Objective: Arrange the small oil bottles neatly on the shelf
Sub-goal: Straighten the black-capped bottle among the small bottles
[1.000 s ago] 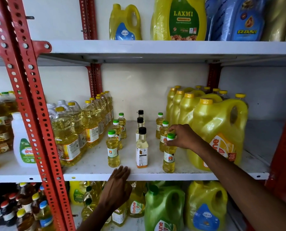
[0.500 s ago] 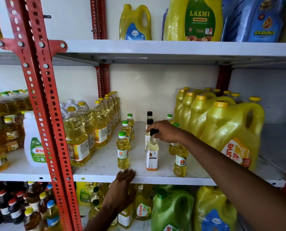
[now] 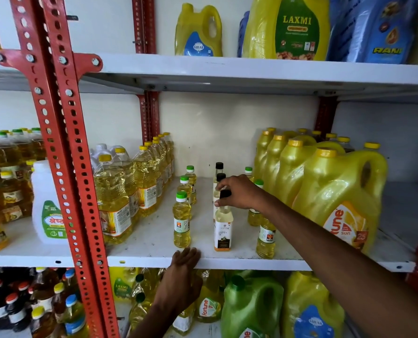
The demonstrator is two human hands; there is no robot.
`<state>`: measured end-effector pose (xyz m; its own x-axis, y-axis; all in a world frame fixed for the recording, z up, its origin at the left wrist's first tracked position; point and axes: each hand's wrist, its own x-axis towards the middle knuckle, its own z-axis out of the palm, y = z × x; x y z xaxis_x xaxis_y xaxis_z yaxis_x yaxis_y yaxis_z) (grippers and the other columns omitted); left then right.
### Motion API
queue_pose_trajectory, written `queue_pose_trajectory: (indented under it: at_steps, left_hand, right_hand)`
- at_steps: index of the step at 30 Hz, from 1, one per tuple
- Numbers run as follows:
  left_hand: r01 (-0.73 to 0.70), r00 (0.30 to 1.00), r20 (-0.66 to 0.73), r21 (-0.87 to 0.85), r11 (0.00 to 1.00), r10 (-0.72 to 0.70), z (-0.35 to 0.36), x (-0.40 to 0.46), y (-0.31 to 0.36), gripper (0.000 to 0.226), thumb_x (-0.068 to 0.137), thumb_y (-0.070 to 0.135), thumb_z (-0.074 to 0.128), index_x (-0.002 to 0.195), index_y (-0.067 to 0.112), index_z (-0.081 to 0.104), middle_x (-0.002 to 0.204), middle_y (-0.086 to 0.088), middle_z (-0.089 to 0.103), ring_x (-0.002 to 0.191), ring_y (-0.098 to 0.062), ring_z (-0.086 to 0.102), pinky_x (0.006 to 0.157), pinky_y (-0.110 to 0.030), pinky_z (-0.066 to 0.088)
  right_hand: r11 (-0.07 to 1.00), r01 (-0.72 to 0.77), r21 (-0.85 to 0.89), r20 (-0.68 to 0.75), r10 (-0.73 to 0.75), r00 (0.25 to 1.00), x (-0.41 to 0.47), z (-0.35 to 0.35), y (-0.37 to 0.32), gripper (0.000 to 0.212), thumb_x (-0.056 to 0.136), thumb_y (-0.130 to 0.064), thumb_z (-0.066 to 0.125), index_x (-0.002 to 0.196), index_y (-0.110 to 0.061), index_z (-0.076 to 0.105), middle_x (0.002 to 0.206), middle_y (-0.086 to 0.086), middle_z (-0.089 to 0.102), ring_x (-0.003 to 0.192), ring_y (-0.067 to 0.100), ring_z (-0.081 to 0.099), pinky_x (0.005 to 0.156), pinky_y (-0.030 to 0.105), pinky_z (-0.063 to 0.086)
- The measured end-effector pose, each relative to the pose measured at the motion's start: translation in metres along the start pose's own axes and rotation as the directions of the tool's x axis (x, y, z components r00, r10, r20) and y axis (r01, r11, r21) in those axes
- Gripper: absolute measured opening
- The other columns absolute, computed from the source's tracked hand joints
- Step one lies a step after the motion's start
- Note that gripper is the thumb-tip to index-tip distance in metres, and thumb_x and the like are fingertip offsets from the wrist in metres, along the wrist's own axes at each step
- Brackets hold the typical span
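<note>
Small oil bottles stand in three rows on the white middle shelf (image 3: 154,242). The left row has green-capped yellow bottles, the front one (image 3: 181,222) near the edge. The middle row has black-capped bottles; my right hand (image 3: 239,192) grips the cap and neck of the front black-capped bottle (image 3: 223,230), which stands upright. A green-capped bottle (image 3: 266,237) stands at the front right, partly behind my forearm, with more behind it. My left hand (image 3: 183,272) rests flat on the shelf's front edge, fingers spread.
Large yellow oil jugs (image 3: 337,198) crowd the right of the shelf, clear litre bottles (image 3: 115,196) the left. A red slotted upright (image 3: 64,154) stands in front at left. Jugs fill the shelf above and bottles the shelf below.
My right hand moved from the front right green-capped bottle to the front black-capped bottle and closed on its cap. The view shifted closer. My left hand stayed on the shelf edge.
</note>
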<state>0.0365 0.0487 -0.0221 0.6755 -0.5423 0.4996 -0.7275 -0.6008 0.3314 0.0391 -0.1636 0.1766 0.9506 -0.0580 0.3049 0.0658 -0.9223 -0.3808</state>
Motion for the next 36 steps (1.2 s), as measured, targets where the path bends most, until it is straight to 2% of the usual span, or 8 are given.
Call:
queue_pose_trajectory:
  at_steps: [2,5,9,13,17,36]
  left_hand:
    - [0.0,1.0,0.009,-0.005,1.0,0.0,-0.001,0.0,0.001,0.062,0.084,0.032,0.051,0.143,0.016,0.039,0.15,-0.003,0.04,0.141,-0.017,0.026,0.114,-0.031,0.011]
    - [-0.001,1.0,0.017,-0.001,1.0,0.001,-0.002,-0.001,0.001,0.062,0.084,0.032,0.051,0.143,0.017,0.038,0.151,-0.003,0.039,0.142,-0.016,0.025,0.115,-0.03,0.011]
    - [-0.008,1.0,0.023,0.003,1.0,0.008,-0.002,-0.001,0.001,0.062,0.085,0.032,0.05,0.143,0.016,0.037,0.151,-0.004,0.039,0.142,-0.016,0.025,0.115,-0.03,0.01]
    - [-0.012,1.0,0.019,-0.005,1.0,0.012,-0.003,-0.001,0.002,0.063,0.084,0.031,0.05,0.143,0.016,0.038,0.151,-0.004,0.039,0.142,-0.017,0.025,0.115,-0.03,0.008]
    - [-0.015,1.0,0.012,-0.014,1.0,0.015,-0.004,-0.002,0.002,0.063,0.083,0.03,0.05,0.142,0.014,0.039,0.149,-0.006,0.041,0.141,-0.019,0.027,0.115,-0.031,0.008]
    - [-0.027,1.0,0.002,-0.019,0.999,0.027,-0.006,-0.003,0.005,0.061,0.081,0.03,0.049,0.138,0.008,0.045,0.144,-0.012,0.048,0.138,-0.027,0.035,0.114,-0.038,0.015]
  right_hand:
    - [1.0,0.012,-0.017,0.043,-0.012,0.999,-0.001,-0.002,-0.002,0.045,0.067,-0.029,0.084,0.108,-0.016,0.07,0.112,0.012,0.071,0.1,0.021,0.067,0.076,0.023,0.045]
    - [1.0,0.02,-0.009,0.043,-0.02,0.999,-0.004,-0.005,-0.004,0.04,0.067,-0.024,0.084,0.104,-0.014,0.073,0.108,0.012,0.072,0.097,0.02,0.068,0.078,0.025,0.051]
    - [1.0,0.025,-0.005,0.041,-0.024,0.999,-0.008,-0.006,-0.007,0.038,0.066,-0.023,0.084,0.101,-0.013,0.073,0.105,0.012,0.073,0.096,0.02,0.068,0.083,0.031,0.055]
    - [1.0,0.014,-0.017,0.036,-0.014,0.999,-0.012,-0.006,-0.01,0.039,0.067,-0.023,0.083,0.103,-0.012,0.072,0.105,0.013,0.072,0.096,0.021,0.067,0.074,0.023,0.046]
    - [1.0,0.012,-0.025,0.039,-0.011,0.999,-0.015,-0.007,-0.012,0.039,0.068,-0.022,0.083,0.104,-0.011,0.071,0.106,0.013,0.072,0.096,0.02,0.067,0.071,0.02,0.041]
    - [0.999,0.024,-0.049,0.069,-0.02,0.997,-0.02,-0.009,-0.017,0.037,0.068,-0.023,0.083,0.102,-0.013,0.073,0.106,0.011,0.072,0.097,0.02,0.066,0.079,0.028,0.052]
